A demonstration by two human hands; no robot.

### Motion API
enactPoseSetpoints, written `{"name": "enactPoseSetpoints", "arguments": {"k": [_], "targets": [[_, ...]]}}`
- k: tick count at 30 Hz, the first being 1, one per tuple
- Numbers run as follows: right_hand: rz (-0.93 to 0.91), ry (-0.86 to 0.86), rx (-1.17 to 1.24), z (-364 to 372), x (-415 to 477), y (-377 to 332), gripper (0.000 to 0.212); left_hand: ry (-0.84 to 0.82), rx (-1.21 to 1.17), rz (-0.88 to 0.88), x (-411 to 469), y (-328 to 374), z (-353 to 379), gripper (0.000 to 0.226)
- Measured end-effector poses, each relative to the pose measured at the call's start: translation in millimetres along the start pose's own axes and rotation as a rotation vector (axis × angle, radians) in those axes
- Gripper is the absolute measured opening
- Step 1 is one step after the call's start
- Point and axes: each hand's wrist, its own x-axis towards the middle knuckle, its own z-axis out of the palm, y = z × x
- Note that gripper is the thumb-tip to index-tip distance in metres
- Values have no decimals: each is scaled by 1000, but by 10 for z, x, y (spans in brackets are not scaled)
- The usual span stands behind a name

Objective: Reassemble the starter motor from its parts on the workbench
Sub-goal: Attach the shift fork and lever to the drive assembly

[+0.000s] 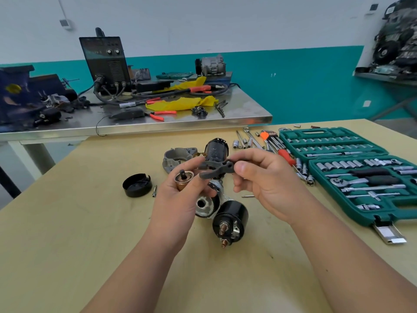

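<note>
Seen from the head camera, a person's 2 hands are raised just above a pale wooden workbench (90,222) strewn with starter-motor parts. The left hand (178,195) has its fingers curled round a copper-coloured plunger (184,180), and its fingertips also touch the near end of a dark fork lever (214,170). The right hand (259,179) pinches the lever's other end between thumb and forefinger. On the bench below lie a black solenoid (230,219), a silver round part (206,205), a grey housing (178,155), a black motor body (215,150) and a black cap (137,185). An open green socket set (352,170) sits to the right. Behind stands a steel table (158,123) carrying a welding machine (105,64) and yellow cloth (180,103), against a white-and-teal wall (293,75).
</note>
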Motion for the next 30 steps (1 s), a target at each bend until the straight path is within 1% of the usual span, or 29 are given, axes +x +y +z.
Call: {"name": "enactPoseSetpoints", "arguments": {"k": [2,7,14,17,19,21,22,26,30], "targets": [[-37,44,-30,2,6,11,16,9,-29,-16,9,8,4,27],[-47,63,-70,41,2,28,17,5,-68,-16,34,-22,-34,28],[-40,74,-46,48,-12,7,12,-31,18,14,45,-76,-81,41],[-31,65,-107,64,-33,-10,11,-13,23,25,48,-96,-81,32],[-29,89,-237,73,-57,-21,27,15,24,19,49,-95,-79,24],[-7,135,-367,75,-71,-22,42,30,36,11,47,-91,-78,20],[12,156,-397,74,-73,-21,46,31,39,10,45,-89,-77,19],[104,196,-413,76,-70,-32,54,23,60,16,46,-92,-75,19],[146,205,-405,77,-68,-34,56,7,63,24,42,-99,-86,20]]}}
